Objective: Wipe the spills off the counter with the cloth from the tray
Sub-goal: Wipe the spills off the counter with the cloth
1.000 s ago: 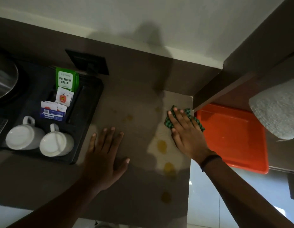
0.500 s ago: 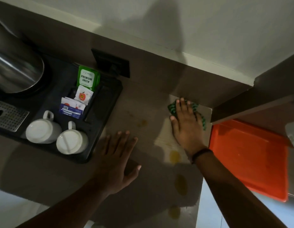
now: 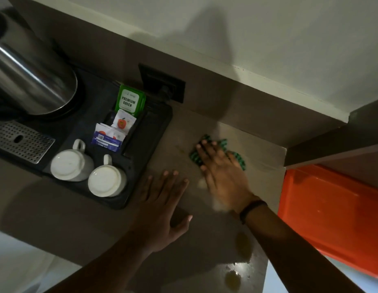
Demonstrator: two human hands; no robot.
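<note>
My right hand [image 3: 223,176] lies flat on a green checked cloth [image 3: 236,157], pressing it against the brown counter [image 3: 266,166] near the back wall. The cloth shows only around my fingers. My left hand [image 3: 160,208] rests flat on the counter with fingers spread, holding nothing, just left of the right hand. Two yellowish spills, one [image 3: 244,242] and another [image 3: 232,280], sit near the counter's front edge, beside my right forearm. The orange tray [image 3: 336,225] stands empty to the right, lower than the counter.
A black tray [image 3: 154,132] on the left holds two upturned white cups [image 3: 71,164], tea sachets [image 3: 129,102] and a steel kettle [image 3: 31,81]. A black wall socket [image 3: 162,82] is behind it. The counter ends at a wooden side panel [image 3: 331,144] on the right.
My right hand has slid the cloth leftward along the back of the counter, away from the corner. The faint spot it covered no longer shows. My left hand stays planted.
</note>
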